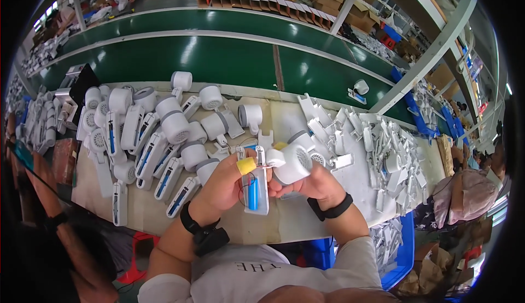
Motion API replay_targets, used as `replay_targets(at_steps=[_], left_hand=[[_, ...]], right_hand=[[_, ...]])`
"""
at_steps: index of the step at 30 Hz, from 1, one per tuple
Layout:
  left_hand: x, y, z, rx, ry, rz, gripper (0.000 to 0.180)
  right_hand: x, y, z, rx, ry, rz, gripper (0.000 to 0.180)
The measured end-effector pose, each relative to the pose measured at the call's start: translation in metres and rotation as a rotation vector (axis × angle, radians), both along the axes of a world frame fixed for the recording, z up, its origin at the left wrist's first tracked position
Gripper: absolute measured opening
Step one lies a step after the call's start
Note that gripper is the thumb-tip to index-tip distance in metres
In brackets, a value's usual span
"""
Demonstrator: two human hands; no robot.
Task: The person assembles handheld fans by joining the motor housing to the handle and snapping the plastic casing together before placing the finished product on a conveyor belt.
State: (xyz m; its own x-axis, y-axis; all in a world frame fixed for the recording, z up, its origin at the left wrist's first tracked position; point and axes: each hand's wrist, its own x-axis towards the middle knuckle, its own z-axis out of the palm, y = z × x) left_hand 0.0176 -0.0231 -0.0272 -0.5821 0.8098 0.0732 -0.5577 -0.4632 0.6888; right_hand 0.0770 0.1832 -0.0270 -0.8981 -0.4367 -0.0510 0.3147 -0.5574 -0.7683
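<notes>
Over the near middle of the table I hold a white handheld fan in both hands. My left hand (221, 180), with yellow tape round one finger, is closed on the fan's open handle shell (263, 196). Inside that shell lies a blue battery (252, 192), with thin wires running near it. My right hand (321, 185) is closed round the round white fan head (295, 164); some of its fingers are hidden behind it. Just beyond my hands, another fan head (299, 137) lies on the table.
Fans with open handles (147, 155) crowd the left of the table. White handle shells (391, 161) are heaped at the right. A green conveyor belt (219, 57) runs behind, and a blue bin (404, 248) stands low at the right. Other people sit on both sides.
</notes>
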Motion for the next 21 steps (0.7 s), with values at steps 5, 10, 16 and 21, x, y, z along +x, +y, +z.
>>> replay_targets(at_steps=[5, 10, 16, 21], left_hand=[[-0.004, -0.002, -0.007, -0.062, -0.043, -0.014, 0.027], [-0.002, 0.005, -0.012, -0.332, 0.076, 0.006, 0.022], [0.003, 0.012, -0.022, -0.326, 0.217, 0.003, 0.018], [0.006, 0.009, -0.020, -0.443, 0.270, 0.106, 0.015]], right_hand=[[0.006, 0.010, 0.023, 0.301, -0.096, -0.067, 0.071], [0.010, 0.026, 0.033, 1.482, 1.265, -0.344, 0.066], [0.010, 0.038, 0.006, 1.355, 1.316, -0.458, 0.065], [0.013, 0.028, 0.004, 1.345, 1.040, -0.490, 0.061]])
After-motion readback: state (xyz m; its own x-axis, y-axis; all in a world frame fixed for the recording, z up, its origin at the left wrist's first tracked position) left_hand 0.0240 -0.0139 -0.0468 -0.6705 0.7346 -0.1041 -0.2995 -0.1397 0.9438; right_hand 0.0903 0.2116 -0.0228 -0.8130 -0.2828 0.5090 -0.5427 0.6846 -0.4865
